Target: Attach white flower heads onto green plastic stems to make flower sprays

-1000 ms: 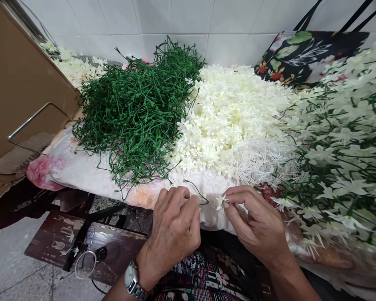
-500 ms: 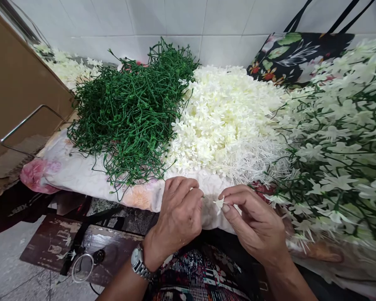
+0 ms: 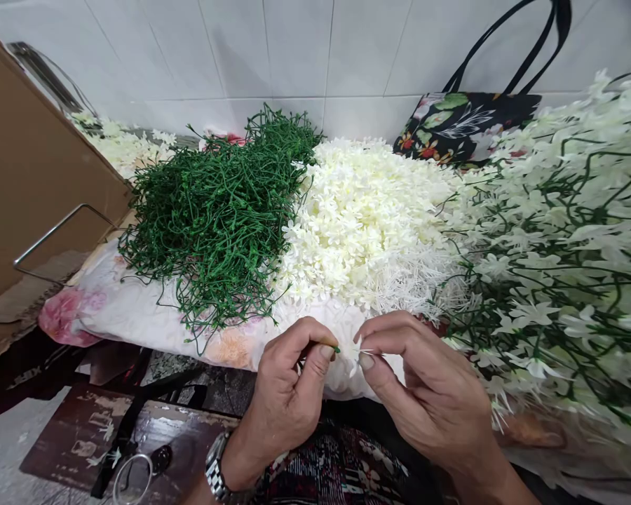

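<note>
My left hand [image 3: 293, 382] is closed in a pinch on a small green stem tip [image 3: 336, 349] that pokes out between thumb and forefinger. Facing it, my right hand [image 3: 425, 382] pinches a white artificial flower [image 3: 355, 351] with thin white stamen threads trailing between the fingertips. Only a small gap parts the stem tip from the flower. Beyond my hands lie a heap of green plastic stems [image 3: 215, 217], a mound of loose white flower heads [image 3: 352, 210] and a pile of white stamens [image 3: 425, 273].
Assembled white flowers on green stems [image 3: 552, 280] crowd the right side. A floral black bag [image 3: 467, 126] leans against the tiled wall [image 3: 294, 49]. On the left stand a cardboard box [image 3: 36, 161] and a low wooden bench [image 3: 179, 428]. A floral cloth [image 3: 110, 319] lies under the piles.
My left hand has turned so its thumb and the green tip show. The camera view has tilted up and right slightly, and both hands have come nearer each other.
</note>
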The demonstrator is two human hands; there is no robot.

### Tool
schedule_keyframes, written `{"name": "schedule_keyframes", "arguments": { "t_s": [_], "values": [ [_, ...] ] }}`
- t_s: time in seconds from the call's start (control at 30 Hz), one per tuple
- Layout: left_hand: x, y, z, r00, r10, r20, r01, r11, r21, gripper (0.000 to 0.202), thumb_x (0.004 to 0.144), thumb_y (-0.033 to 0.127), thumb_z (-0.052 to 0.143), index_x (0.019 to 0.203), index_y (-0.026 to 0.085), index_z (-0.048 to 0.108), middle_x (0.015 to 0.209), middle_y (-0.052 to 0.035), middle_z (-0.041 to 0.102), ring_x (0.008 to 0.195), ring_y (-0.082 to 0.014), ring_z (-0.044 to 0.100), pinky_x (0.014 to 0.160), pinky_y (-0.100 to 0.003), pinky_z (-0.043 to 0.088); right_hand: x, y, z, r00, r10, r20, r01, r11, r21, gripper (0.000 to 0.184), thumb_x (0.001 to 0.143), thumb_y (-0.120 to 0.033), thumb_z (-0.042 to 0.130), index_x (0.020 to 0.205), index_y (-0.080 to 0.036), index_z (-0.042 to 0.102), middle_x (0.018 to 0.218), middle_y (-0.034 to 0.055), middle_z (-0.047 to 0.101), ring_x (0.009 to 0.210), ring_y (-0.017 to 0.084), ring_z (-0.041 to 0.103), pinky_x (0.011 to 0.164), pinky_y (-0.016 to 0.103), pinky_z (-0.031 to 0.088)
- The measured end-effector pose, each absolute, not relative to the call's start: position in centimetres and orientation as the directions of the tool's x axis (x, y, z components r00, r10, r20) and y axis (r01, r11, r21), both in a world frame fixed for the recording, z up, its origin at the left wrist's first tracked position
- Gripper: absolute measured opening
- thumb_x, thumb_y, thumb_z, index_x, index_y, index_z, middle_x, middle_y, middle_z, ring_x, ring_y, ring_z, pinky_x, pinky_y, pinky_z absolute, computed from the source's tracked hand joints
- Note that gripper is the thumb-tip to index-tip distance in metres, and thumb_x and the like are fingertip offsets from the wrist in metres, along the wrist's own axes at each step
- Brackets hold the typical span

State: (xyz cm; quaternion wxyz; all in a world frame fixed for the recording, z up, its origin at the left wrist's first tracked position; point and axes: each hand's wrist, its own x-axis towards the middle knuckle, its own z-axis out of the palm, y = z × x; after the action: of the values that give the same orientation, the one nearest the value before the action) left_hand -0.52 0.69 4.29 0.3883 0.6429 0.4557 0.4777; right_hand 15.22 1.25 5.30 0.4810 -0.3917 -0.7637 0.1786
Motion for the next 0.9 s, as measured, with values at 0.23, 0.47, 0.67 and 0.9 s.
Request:
{"name": "schedule_keyframes", "arguments": {
  "t_s": [0.23,0.47,0.67,0.9],
  "values": [
    [-0.3,1.0,3.2,0.065,0.991,0.12,-0.09,-0.114,0.989,0.011,0.085,0.024,0.056,0.076,0.019,0.061,0.071,-0.0011,0.056,0.067,-0.0138,0.055,0.062,-0.025,0.044,15.6,0.9,4.2,-0.244,0.8,0.548,0.385,0.599,-0.702,0.015,0.082,-0.004,0.05,0.082,-0.019,0.052,0.077,0.0016,0.057,0.072,0.012,0.057,0.063,0.024,0.046],
    [-0.2,1.3,3.5,-0.109,0.994,0.002,-0.318,-0.036,0.947,0.012,0.069,0.029,0.074,0.067,0.019,0.068,0.06,-0.0001,0.059,0.057,-0.0121,0.053,0.053,-0.022,0.044,15.6,0.3,3.1,-0.224,0.881,0.417,0.279,0.467,-0.839,0.011,0.084,-0.01,0.051,0.078,-0.019,0.055,0.075,0.0028,0.058,0.067,0.013,0.056,0.059,0.025,0.046],
    [-0.3,0.3,2.6,-0.013,1.0,0.025,-0.368,-0.028,0.929,0.009,0.075,0.027,0.069,0.072,0.019,0.069,0.061,-0.0007,0.064,0.057,-0.0127,0.057,0.057,-0.025,0.048,15.1,0.1,1.7,-0.172,0.961,0.218,-0.098,0.203,-0.974,0.011,0.086,-0.025,0.057,0.077,-0.019,0.058,0.076,0.0032,0.058,0.07,0.014,0.06,0.06,0.025,0.05],
    [-1.0,-0.5,2.6,0.251,0.91,0.331,0.015,-0.345,0.938,0.019,0.083,0.008,0.051,0.077,0.019,0.065,0.069,-0.0031,0.061,0.07,-0.0157,0.055,0.068,-0.03,0.045,14.7,0.3,1.7,-0.139,0.971,0.193,-0.361,0.132,-0.923,0.012,0.085,-0.031,0.06,0.078,-0.021,0.06,0.076,0.0004,0.058,0.077,0.015,0.064,0.065,0.026,0.054]
  ]
}}
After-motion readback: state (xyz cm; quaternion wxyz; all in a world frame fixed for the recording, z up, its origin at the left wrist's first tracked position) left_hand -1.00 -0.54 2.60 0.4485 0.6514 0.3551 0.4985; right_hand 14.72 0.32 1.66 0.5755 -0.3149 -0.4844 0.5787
